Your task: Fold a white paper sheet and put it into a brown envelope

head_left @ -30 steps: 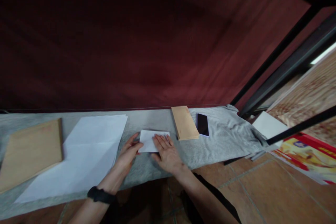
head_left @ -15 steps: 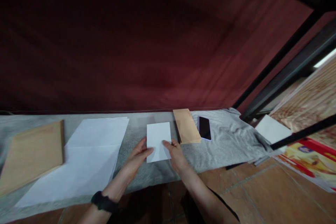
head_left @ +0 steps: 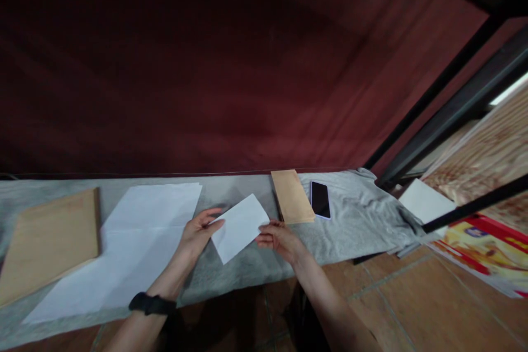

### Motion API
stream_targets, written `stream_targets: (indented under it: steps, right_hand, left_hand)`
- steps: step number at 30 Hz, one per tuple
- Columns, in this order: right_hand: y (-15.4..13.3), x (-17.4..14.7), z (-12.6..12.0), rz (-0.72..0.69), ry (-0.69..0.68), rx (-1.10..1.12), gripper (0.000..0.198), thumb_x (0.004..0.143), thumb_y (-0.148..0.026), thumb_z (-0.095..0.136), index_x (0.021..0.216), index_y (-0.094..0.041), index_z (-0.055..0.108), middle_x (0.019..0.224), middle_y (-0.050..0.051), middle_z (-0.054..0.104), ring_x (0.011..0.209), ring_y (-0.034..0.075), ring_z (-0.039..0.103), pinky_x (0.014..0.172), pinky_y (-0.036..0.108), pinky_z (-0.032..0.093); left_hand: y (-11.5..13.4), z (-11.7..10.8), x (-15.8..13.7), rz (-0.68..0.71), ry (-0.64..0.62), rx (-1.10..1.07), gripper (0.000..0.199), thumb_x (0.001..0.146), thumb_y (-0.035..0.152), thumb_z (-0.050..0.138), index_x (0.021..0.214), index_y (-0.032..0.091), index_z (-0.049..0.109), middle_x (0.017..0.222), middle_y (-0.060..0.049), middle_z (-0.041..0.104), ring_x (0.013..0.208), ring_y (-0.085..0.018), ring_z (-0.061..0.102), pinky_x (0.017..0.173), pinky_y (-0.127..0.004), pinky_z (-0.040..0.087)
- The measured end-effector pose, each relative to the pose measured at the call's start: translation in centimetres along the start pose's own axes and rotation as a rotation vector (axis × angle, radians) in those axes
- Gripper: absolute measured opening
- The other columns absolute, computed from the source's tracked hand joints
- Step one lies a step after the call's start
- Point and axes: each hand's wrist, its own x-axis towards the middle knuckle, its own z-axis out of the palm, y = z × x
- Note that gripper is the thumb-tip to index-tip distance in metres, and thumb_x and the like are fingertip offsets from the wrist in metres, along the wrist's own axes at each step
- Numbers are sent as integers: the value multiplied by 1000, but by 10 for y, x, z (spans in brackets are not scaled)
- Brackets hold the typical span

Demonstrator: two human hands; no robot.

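A white folded sheet of paper [head_left: 240, 227] is held tilted above the grey cloth, its corners turned toward the wall and toward me. My left hand [head_left: 201, 231], with a dark band on its wrist, pinches the left corner between thumb and fingers. At the right edge, my right hand [head_left: 278, 237] grips the paper, thumb on top and fingers curled beneath. Right of the paper lies a stack of brown envelopes [head_left: 292, 198]. Large white sheets [head_left: 140, 242] with a crease across them are spread to the left of my left hand.
A stack of large brown envelopes [head_left: 58, 239] overlaps the white sheets at the far left. A phone [head_left: 320, 199] lies on the grey cloth [head_left: 355, 220] beside the small envelopes. Dark red fabric [head_left: 231, 93] hangs behind. Black metal bars [head_left: 437, 88] and a red-and-yellow box [head_left: 489, 253] stand at right.
The white paper has been turned from nearly upright to a slanted position and shifted slightly left. My left hand moved left with it; my right hand now grips its right edge.
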Motion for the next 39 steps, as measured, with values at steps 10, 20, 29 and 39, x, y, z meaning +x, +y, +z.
stream_targets:
  steps: [10,20,29,39]
  right_hand:
    - [-6,-4,-18,61,3,-157,31,69,-33,84,88,-16,65,72,2,73,57,15,70,54,23,57]
    - [9,-10,-16,62,35,-476,15,76,-35,72,79,-22,65,68,-2,69,63,16,67,58,26,54]
    - [13,-3,-15,37,77,-538,13,80,-34,69,81,-23,62,65,-3,67,61,17,66,59,28,56]
    - [17,-1,-16,-72,197,-749,11,84,-32,69,84,-23,62,61,-2,66,56,14,63,56,23,49]
  left_hand:
    - [-1,-15,18,19,-271,91,53,61,44,79,104,17,64,69,2,69,63,-18,64,61,-28,46]
    - [-35,14,25,378,102,544,44,79,28,58,122,19,63,103,-6,72,80,-19,68,73,-33,54]
    - [-69,65,-32,742,2,1098,54,99,39,39,146,14,44,155,-15,44,146,-28,36,117,-48,35]
    - [-89,70,-45,668,104,1244,66,98,48,36,152,10,36,159,-19,35,150,-30,27,120,-51,29]
